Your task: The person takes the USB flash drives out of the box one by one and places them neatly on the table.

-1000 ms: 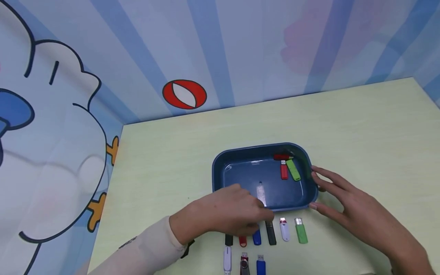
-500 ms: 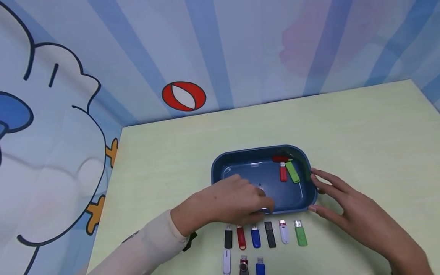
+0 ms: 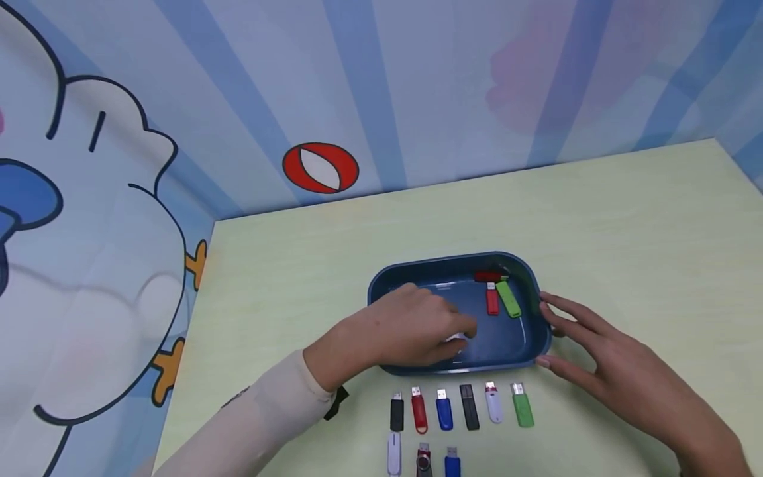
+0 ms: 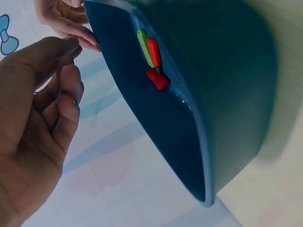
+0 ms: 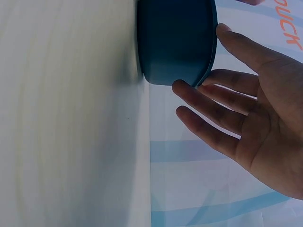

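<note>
In the head view, my left hand (image 3: 417,328) hangs over the front left of the blue tray (image 3: 453,260), with its fingers loosely bent. The left wrist view shows this hand (image 4: 42,113) beside the tray's rim, and no object is visible between thumb and fingers. My right hand (image 3: 620,371) touches the tray's right end with spread fingertips; the right wrist view shows the same hand (image 5: 265,109). At the tray's right side lie a green USB stick (image 3: 508,299), a red USB stick (image 3: 492,301) and a dark red USB stick (image 3: 487,276).
In front of the tray, several USB sticks form a row, from a black one (image 3: 397,414) to a green-and-clear one (image 3: 522,407). A second row holds a white stick (image 3: 394,454), a swivel stick (image 3: 424,460) and a blue stick (image 3: 452,464). A patterned wall (image 3: 429,99) stands behind.
My left hand has risen from the row of USB sticks and moved away from me over the tray, uncovering the row. My right hand keeps its place at the tray's end.
</note>
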Motion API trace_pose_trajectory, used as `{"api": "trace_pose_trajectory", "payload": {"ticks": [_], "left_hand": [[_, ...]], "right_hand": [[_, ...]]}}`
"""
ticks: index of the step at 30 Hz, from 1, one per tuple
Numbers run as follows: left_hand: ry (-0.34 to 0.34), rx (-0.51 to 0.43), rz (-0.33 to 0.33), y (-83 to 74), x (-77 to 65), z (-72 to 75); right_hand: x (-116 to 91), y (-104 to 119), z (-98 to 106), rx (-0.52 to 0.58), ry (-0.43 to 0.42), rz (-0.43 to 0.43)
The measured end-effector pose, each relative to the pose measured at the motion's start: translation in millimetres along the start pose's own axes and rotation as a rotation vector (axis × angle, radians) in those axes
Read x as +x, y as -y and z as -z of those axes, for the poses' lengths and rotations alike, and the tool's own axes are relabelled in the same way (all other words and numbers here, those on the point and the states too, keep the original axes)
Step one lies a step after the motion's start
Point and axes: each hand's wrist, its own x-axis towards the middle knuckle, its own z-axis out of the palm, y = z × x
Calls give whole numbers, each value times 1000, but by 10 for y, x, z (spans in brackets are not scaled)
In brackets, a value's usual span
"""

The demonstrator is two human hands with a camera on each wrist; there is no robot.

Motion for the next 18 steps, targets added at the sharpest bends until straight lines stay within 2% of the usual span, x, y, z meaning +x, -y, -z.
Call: {"api": "trace_pose_trajectory", "payload": {"ticks": [5, 12, 18], "left_hand": [[-41, 10, 32, 31, 50, 41], [-63, 12, 69, 54, 127, 96], [-101, -7, 128, 75, 197, 133]], "right_hand": [[-3, -1, 4, -2, 2, -2], [-27, -6, 16, 16, -24, 26], [-36, -1, 10, 23, -38, 37]]}}
